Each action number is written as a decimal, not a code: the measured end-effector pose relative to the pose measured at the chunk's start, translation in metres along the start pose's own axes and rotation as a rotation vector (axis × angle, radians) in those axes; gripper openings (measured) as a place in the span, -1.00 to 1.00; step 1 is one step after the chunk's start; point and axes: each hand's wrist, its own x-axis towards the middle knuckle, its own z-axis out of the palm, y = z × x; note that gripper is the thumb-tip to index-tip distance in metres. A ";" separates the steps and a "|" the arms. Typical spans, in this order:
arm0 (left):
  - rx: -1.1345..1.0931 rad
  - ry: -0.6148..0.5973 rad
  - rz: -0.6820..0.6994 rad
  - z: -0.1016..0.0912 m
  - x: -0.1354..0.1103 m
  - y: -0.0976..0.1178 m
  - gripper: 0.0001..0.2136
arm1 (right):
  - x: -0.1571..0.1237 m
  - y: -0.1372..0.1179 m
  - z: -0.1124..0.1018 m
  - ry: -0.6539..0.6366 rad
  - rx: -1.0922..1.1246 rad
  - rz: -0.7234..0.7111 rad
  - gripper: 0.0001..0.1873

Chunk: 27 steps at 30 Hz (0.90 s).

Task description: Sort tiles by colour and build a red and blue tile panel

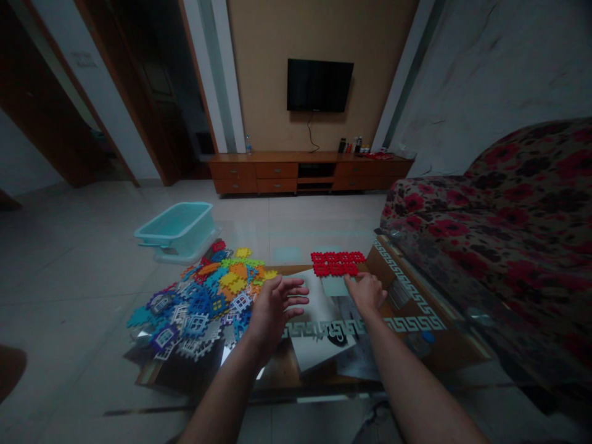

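My left hand [280, 303] is held above the glass table with its fingers stretched out and apart, holding nothing. Just left of it spreads a big heap of interlocking plastic tiles [198, 302] in blue, white, yellow, orange and other colours, some with window frames. Two rows of joined red tiles [337, 264] lie flat at the far side of the table. My right hand [367, 291] is at the near right edge of these rows, a fingertip at or very near the closer row; exact contact is unclear. Its fingers look partly bent, with no tile in them.
The glass coffee table [411, 324] has a key-pattern border, with papers visible beneath. A turquoise plastic basin [178, 228] stands behind the heap, far left. To the right is a flower-patterned sofa [499, 209]. Across the floor are a wooden TV cabinet [277, 172] and a wall television [319, 85].
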 end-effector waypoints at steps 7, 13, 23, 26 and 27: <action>-0.004 -0.007 0.002 0.001 -0.001 0.001 -0.54 | 0.000 -0.001 -0.001 0.004 0.000 0.006 -0.58; -0.007 -0.010 -0.004 0.000 -0.001 0.000 -0.54 | -0.002 -0.002 -0.003 0.002 -0.006 0.005 -0.57; -0.006 -0.008 -0.012 -0.001 0.000 -0.001 -0.52 | -0.002 -0.002 -0.004 -0.002 -0.012 -0.001 -0.57; -0.004 -0.001 -0.013 0.000 0.000 -0.001 -0.52 | -0.003 -0.002 -0.005 -0.004 -0.012 -0.006 -0.57; -0.004 0.002 -0.012 0.000 0.000 -0.001 -0.52 | -0.003 -0.003 -0.005 -0.004 -0.011 -0.007 -0.57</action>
